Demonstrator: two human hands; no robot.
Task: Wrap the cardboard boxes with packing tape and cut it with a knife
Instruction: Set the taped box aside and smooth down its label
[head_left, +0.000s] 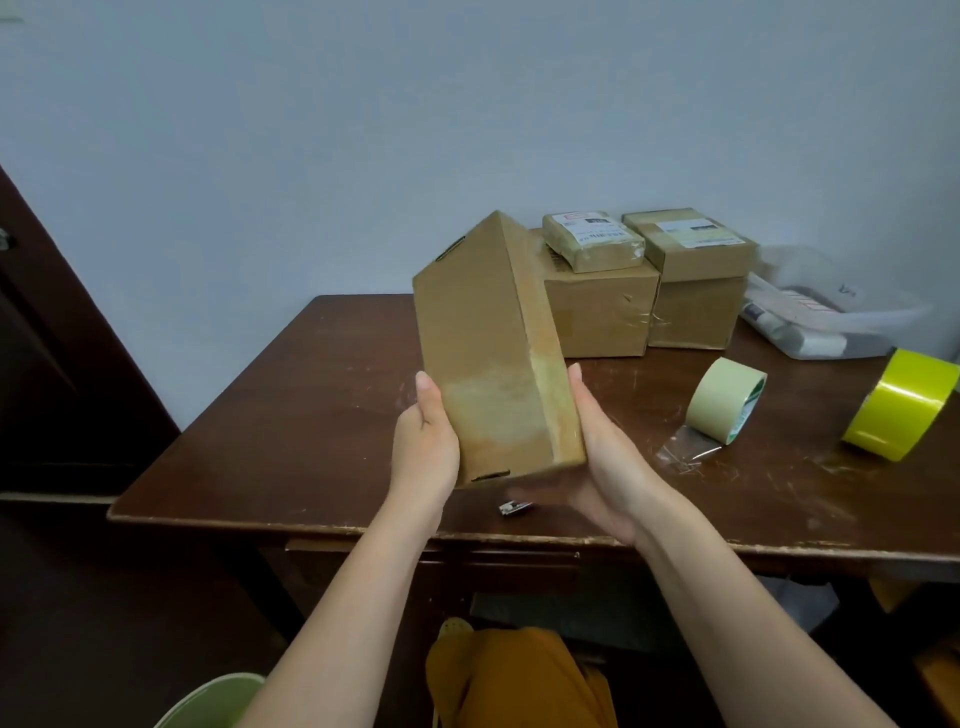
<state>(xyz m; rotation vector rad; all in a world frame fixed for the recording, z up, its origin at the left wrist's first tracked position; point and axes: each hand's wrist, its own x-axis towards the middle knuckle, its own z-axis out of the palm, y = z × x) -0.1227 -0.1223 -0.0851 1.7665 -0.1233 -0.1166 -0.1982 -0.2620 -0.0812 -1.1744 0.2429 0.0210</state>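
Cardboard box (493, 353), tilted, held above the worktop (291, 415) between left hand (426, 447) and right hand (602, 457), fingers clamped on its sides; tape roll (727, 400) lies right.

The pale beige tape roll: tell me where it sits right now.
In the head view, the pale beige tape roll stands on edge on the right part of the wooden table, between the held cardboard box and the yellow tape roll.
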